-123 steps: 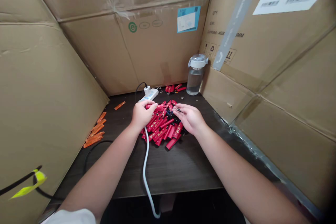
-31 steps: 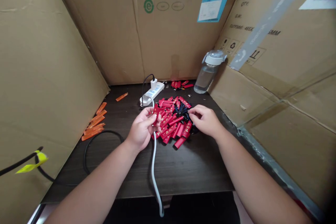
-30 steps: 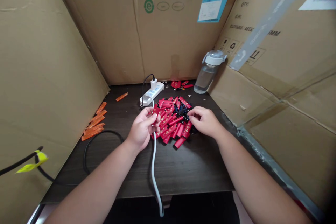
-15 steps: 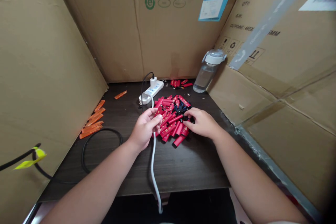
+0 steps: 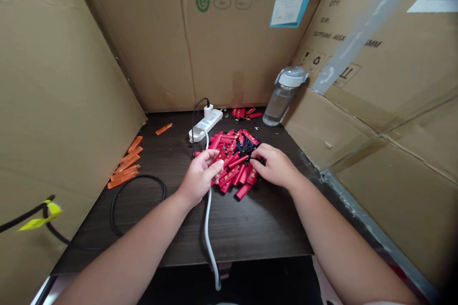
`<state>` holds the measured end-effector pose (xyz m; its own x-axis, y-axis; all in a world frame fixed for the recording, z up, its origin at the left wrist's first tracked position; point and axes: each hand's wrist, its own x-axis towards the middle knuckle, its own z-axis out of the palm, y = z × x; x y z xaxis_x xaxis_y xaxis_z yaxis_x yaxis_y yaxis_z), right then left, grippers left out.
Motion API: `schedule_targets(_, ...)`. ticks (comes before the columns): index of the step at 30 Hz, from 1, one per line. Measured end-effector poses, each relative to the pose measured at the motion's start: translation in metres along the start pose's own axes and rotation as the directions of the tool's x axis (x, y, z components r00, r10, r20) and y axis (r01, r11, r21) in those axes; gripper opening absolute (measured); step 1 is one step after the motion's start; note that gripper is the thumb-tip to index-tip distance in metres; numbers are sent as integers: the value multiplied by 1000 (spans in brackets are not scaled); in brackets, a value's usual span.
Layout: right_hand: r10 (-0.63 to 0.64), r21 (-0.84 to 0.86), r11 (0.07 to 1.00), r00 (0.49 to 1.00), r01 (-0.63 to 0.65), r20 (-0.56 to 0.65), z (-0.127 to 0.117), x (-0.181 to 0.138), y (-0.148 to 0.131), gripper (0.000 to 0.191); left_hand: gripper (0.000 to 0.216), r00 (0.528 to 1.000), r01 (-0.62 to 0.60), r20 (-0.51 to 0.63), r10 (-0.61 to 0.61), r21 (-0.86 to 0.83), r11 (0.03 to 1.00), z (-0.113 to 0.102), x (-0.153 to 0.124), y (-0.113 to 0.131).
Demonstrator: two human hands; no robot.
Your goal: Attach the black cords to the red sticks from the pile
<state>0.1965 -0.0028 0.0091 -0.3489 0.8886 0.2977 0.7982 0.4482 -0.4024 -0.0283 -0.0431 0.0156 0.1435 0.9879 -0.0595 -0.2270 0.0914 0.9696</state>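
Red slim oblong pieces with gold marks lie heaped on the dark wood-grained table, between the person's hands. The left hand comes in palm inward, its thumb and index finger nearly meeting at the heap's left edge; whether they hold a piece cannot be told. The right hand bends over the heap's right side, thumb and fingertips drawn close at small black parts with blue bits; its grip, too, is unclear.

A green circled "e" marks the brown back carton, left of a blue-and-white label in tiny print. The brown right-hand carton reads "QTY:", "G.W." and "465X", grey tape interrupting the line.

Orange flat strips lie at left beside a looped black cable. A white power strip sits behind the left hand, which hides part of its thick white cable. A clear bottle with a pale lid stands behind the heap to the right.
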Motion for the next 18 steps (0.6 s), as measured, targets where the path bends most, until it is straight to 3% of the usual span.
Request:
schedule_targets(2,-2,90,996,995,11,-99,-2,0,-3,9,32,1000,-24,1,24,42,999,0,0,-2)
schedule_targets(5,111,406,913,979,-33,-169,-6,-1,-13,11,28,996,-86,4,86,95,992,-1,-1,-4)
schedule_targets(8,247,720,679,968,-144,-40,-9,-4,-26,17,23,990,-143,13,143,136,980,0,-1,-6)
schedule_targets(11,224,821,545,973,-171,54,-9,-9,-38,21,21,986,-164,37,160,163,973,3,-2,-6)
schedule_targets(14,159,831,541,986,-134,56,-7,-13,-45,18,18,984,-172,81,160,177,969,6,-4,-5)
schedule_targets(18,-12,729,681,996,72,-87,-6,-17,-49,7,19,986,-155,102,135,213,965,9,-6,-6)
